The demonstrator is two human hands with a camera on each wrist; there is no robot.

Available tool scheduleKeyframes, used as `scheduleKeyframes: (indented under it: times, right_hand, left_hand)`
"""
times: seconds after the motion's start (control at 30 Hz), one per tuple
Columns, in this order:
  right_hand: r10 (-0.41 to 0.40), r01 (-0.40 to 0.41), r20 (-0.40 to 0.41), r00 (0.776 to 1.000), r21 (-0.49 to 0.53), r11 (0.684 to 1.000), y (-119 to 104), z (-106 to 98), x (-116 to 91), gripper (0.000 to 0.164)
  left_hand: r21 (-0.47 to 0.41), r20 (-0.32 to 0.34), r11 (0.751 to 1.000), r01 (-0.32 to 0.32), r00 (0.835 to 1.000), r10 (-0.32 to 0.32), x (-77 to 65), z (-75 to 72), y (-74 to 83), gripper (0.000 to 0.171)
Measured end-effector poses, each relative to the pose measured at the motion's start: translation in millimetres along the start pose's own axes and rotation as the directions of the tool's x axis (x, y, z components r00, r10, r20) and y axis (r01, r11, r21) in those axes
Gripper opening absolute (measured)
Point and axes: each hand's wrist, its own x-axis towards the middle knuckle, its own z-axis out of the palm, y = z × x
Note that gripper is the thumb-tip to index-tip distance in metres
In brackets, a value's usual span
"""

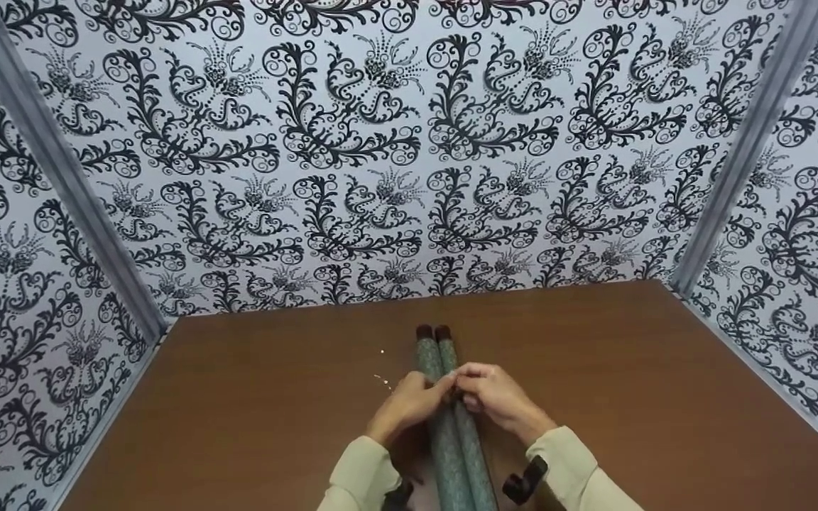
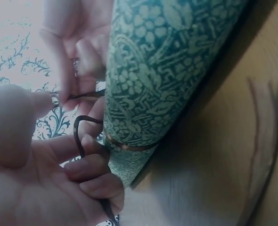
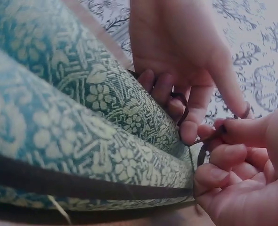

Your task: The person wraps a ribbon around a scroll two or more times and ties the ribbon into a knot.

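Two slim green rolls (image 1: 446, 447) with a pale flower pattern lie side by side and point away from me, like a scroll rolled from both ends; dark brown knobs (image 1: 424, 331) cap their far tips. A thin brown cord (image 2: 77, 126) runs around the rolls near their far part. On the left side, my left hand (image 1: 412, 399) holds one stretch of cord under its curled fingers, thumb reaching toward the other hand. From the right, my right hand (image 1: 498, 397) pinches the cord between thumb and fingertips. Both hands' fingertips meet just over the rolls.
Beneath everything is a brown wooden table (image 1: 260, 411). White walls (image 1: 352, 156) with black scrollwork stand behind it and on both sides. Dark straps (image 1: 526, 481) hang at my cuffs. A brownish strip (image 2: 264, 141) curves beside the rolls.
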Motion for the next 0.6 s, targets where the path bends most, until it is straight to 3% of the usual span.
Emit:
scheduleKeyframes:
  times: [0.13, 0.37, 0.5, 0.6]
  right_hand:
    - [0.022, -0.025, 0.029, 0.999, 0.08, 0.997, 3, -4, 1, 0.009]
    - [0.074, -0.077, 0.054, 0.996, 0.057, 0.995, 4, -7, 3, 0.011]
    - [0.064, -0.063, 0.066, 0.996, -0.022, 0.998, 4, -6, 3, 0.015]
    - [0.005, 0.009, 0.081, 0.997, -0.181, 0.983, 3, -2, 4, 0.019]
  left_hand:
    - [0.03, 0.011, 0.998, -0.058, 0.998, 0.058, -1.7, -4.5, -4.6, 0.043]
    - [0.068, -0.013, 0.994, -0.09, 0.996, 0.091, -6.2, -12.2, -10.2, 0.041]
    - [0.071, 0.001, 0.99, -0.119, 0.993, 0.119, -8.7, -16.1, -11.9, 0.026]
    - [0.063, -0.013, 0.988, -0.14, 0.99, 0.141, -9.4, -17.5, -12.9, 0.017]
